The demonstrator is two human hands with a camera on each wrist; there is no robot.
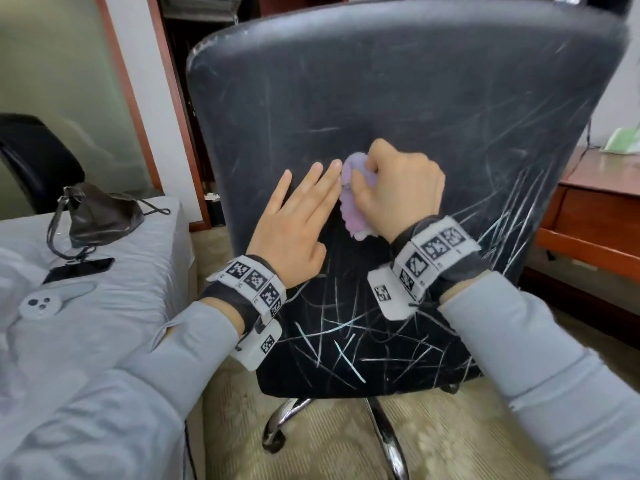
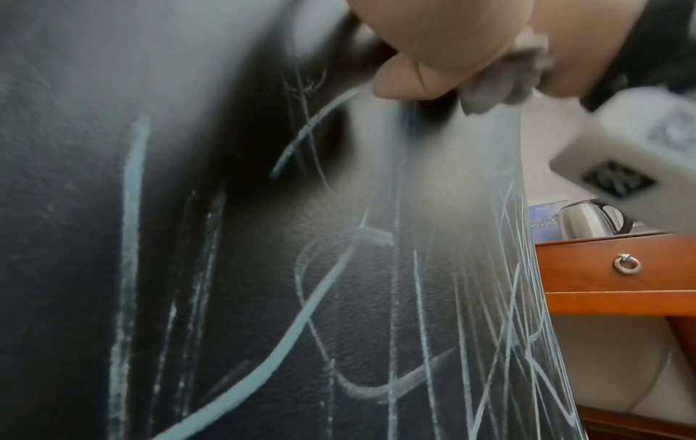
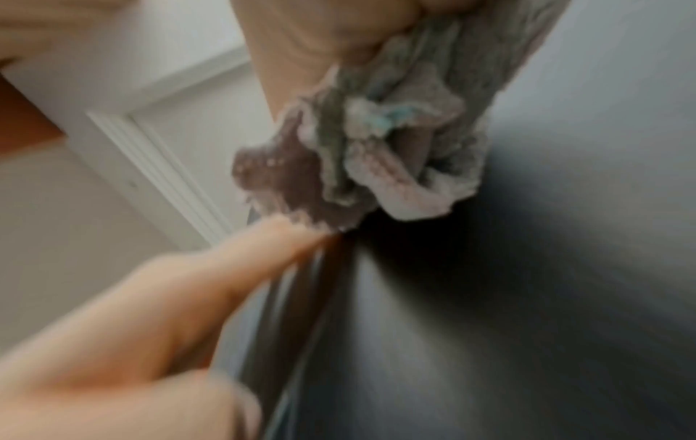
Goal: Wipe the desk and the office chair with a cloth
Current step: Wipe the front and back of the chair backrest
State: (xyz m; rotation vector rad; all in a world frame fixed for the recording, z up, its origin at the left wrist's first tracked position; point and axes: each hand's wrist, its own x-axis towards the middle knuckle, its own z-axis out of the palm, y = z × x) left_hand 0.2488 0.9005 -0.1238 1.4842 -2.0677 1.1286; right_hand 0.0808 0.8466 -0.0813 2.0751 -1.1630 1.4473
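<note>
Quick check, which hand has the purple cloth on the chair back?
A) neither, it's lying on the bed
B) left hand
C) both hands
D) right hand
D: in the head view the right hand has its fingers curled round the purple cloth against the chair back, while the left hand lies flat beside it with straight fingers.

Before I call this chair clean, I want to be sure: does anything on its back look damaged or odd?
Yes. The black chair back is crossed with pale streaks, thickest at the lower part and right edge. The right hand grips the purple cloth against the middle; the left hand lies flat beside it. Whether they are scratches or chalk-like marks is unclear.
</note>
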